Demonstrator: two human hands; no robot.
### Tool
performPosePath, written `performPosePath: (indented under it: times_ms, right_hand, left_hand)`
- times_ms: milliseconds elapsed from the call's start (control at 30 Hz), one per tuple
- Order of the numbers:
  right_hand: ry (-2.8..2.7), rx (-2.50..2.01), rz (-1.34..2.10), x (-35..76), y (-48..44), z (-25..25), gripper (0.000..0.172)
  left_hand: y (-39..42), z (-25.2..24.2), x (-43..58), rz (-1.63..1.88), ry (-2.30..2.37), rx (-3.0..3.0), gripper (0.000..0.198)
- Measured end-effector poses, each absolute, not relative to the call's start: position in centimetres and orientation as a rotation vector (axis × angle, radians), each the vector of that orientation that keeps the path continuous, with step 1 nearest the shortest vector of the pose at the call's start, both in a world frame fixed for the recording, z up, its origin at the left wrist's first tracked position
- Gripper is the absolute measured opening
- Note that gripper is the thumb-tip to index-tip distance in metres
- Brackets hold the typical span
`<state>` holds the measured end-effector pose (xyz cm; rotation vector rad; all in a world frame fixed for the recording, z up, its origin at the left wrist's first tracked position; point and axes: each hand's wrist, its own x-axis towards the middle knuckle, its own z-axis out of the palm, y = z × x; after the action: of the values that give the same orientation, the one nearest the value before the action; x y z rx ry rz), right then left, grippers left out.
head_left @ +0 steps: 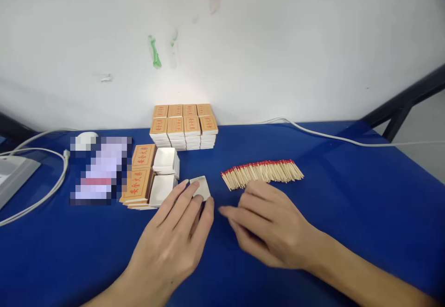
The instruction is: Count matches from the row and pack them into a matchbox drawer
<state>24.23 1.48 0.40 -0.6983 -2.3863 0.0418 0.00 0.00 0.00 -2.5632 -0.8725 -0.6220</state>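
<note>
My left hand (177, 233) is curved over a small white matchbox tray (201, 186), its fingers resting on the tray and partly hiding it. My right hand (267, 226) is just to the right, fingers curled and the index fingertip pointing at the tray. Whatever lies between its thumb and fingers is hidden. Behind the right hand a long row of red-tipped matches (262, 173) lies on the table. Left of the tray stand stacked white trays (162, 188), with orange matchbox sleeves (139, 182) piled beside them.
Against the wall several orange matchboxes (183, 126) form a block of stacked rows. A blurred-out phone (104, 168) and a white rounded object (86, 141) lie on the blue table (347, 195) at left. White cables (64, 168) run along the left and back (323, 135).
</note>
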Motion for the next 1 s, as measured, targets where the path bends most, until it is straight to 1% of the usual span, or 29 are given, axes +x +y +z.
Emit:
performPosePath:
  times_ms: [67, 300, 500, 733, 1000]
  right_hand:
    - [-2.406, -0.645, 0.042, 24.1, 1.0, 0.6, 0.019]
    - [-2.497, -0.598, 0.139, 24.0, 0.2, 0.2, 0.027]
    - [-2.549, -0.661, 0.201, 24.5, 0.4, 0.2, 0.033]
    - [-2.666, -0.778, 0.311, 24.9, 0.4, -0.4, 0.035]
    - [-2.697, -0.840, 0.365, 25.3, 0.4, -0.4, 0.035]
  left_hand:
    - [-0.2, -0.2, -0.1, -0.658, -0.904, -2.571, 0.034]
    - [-1.0, -1.0, -0.8, -0.717, -0.949, -2.619, 0.036]
    - [-1.4, 0.0, -0.6, -0.750, -0.971, -2.488, 0.028]
    - [-1.3, -0.4, -0.1, -0.638, -1.080, -2.426, 0.031]
    - [-1.0, -0.9, -0.3, -0.599, -1.113, -2.400, 0.028]
